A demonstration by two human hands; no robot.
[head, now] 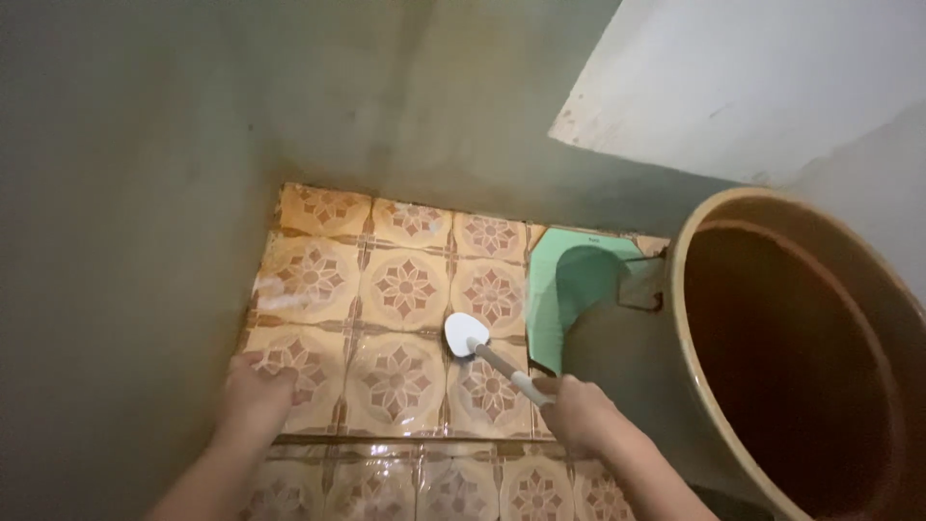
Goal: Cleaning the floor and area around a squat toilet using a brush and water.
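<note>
The right hand (579, 410) has its fingers wrapped round the handle of a white brush (466, 335), its head pressed on the patterned floor tiles (405, 289). The left hand (256, 386) lies flat on the tiles, fingers together. The tiles look wet in patches near the brush, so scrubbing seems partway. Right of the brush, a green squat pan (569, 289) and a big brown jar (801, 357) crowd the floor.

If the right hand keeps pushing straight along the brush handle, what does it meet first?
The right hand points up and left along the brush. Past the white brush head lies only wet patterned floor tile, then probably the grey wall; depth is unclear.
</note>
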